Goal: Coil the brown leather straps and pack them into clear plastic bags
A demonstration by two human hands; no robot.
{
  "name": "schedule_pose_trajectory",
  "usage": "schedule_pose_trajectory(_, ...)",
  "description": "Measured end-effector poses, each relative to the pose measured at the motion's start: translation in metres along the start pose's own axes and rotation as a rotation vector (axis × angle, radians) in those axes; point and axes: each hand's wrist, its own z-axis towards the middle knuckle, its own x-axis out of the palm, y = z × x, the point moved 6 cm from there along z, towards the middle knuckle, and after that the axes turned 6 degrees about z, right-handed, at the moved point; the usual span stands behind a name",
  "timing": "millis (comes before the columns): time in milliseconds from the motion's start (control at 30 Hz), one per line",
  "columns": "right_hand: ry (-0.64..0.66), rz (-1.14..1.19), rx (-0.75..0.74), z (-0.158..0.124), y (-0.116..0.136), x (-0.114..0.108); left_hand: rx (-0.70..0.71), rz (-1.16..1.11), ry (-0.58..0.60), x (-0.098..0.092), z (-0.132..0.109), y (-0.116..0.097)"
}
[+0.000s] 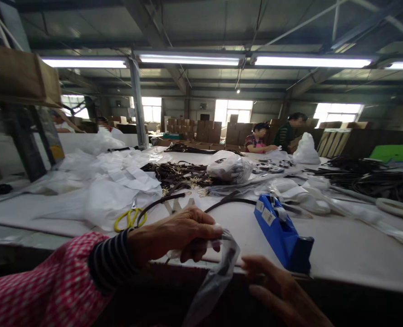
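My left hand (177, 234) is closed in a pinch on the top of a clear plastic bag (211, 281) that holds a dark strap and hangs below the table edge. My right hand (276, 290) sits low beside the bag with fingers stretched toward it, touching its side. A blue tape dispenser (281, 231) stands on the white table (341, 245) just right of my hands. Yellow-handled scissors (130, 218) lie left of my left hand.
A pile of dark straps with metal buckles (181, 175), stuffed plastic bags (230, 167) and heaps of white bags (113, 181) cover the table's middle. More dark straps (375, 179) lie at the right. Two people (272, 136) work at the far end, cardboard boxes (201, 129) behind them.
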Motion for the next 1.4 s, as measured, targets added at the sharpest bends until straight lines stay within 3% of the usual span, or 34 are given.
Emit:
schedule_pose_trajectory(33, -0.063, 0.113, 0.0, 0.013, 0.007, -0.002, 0.008, 0.001, 0.023, 0.005, 0.005, -0.002)
schedule_pose_trajectory(133, -0.261, 0.296, -0.197, 0.045, 0.039, -0.009, -0.006, 0.004, 0.092, 0.014, 0.014, -0.003)
schedule_pose_trajectory(267, -0.386, 0.214, -0.391, 0.06, 0.057, -0.021, -0.056, 0.005, 0.102, 0.003, 0.004, 0.008)
schedule_pose_trajectory(367, -0.359, 0.015, -0.47, 0.058, 0.054, -0.026, -0.123, 0.005, 0.048, -0.012, -0.009, 0.025)
schedule_pose_trajectory(467, -0.265, -0.137, -0.522, 0.057, 0.057, -0.02, -0.146, 0.001, 0.06, -0.014, -0.013, 0.037)
schedule_pose_trajectory(667, -0.225, -0.328, -0.697, 0.065, 0.094, -0.003, -0.082, 0.0, 0.054, -0.003, 0.001, 0.031)
schedule_pose_trajectory(767, -0.198, -0.299, -0.641, 0.067, 0.089, 0.0, -0.007, 0.031, 0.008, -0.008, 0.001, 0.025)
schedule_pose_trajectory(867, -0.169, -0.207, -0.476, 0.058, 0.052, 0.009, 0.027, 0.083, -0.068, -0.022, -0.008, 0.022)
schedule_pose_trajectory(967, -0.171, -0.126, -0.384, 0.036, 0.01, 0.026, -0.037, 0.222, -0.103, -0.029, -0.021, 0.026)
schedule_pose_trajectory(1067, -0.169, -0.121, -0.366, 0.017, -0.007, 0.041, -0.103, 0.228, -0.115, -0.025, -0.024, 0.031)
schedule_pose_trajectory(1133, -0.182, -0.07, -0.315, 0.013, -0.002, 0.044, -0.071, 0.143, -0.131, -0.018, -0.019, 0.028)
schedule_pose_trajectory(1233, -0.324, 0.026, -0.288, 0.014, 0.022, 0.035, 0.007, 0.086, -0.131, 0.0, -0.006, 0.017)
schedule_pose_trajectory(1400, -0.601, -0.044, -0.5, 0.018, 0.055, 0.006, -0.009, -0.019, -0.032, 0.018, 0.003, 0.017)
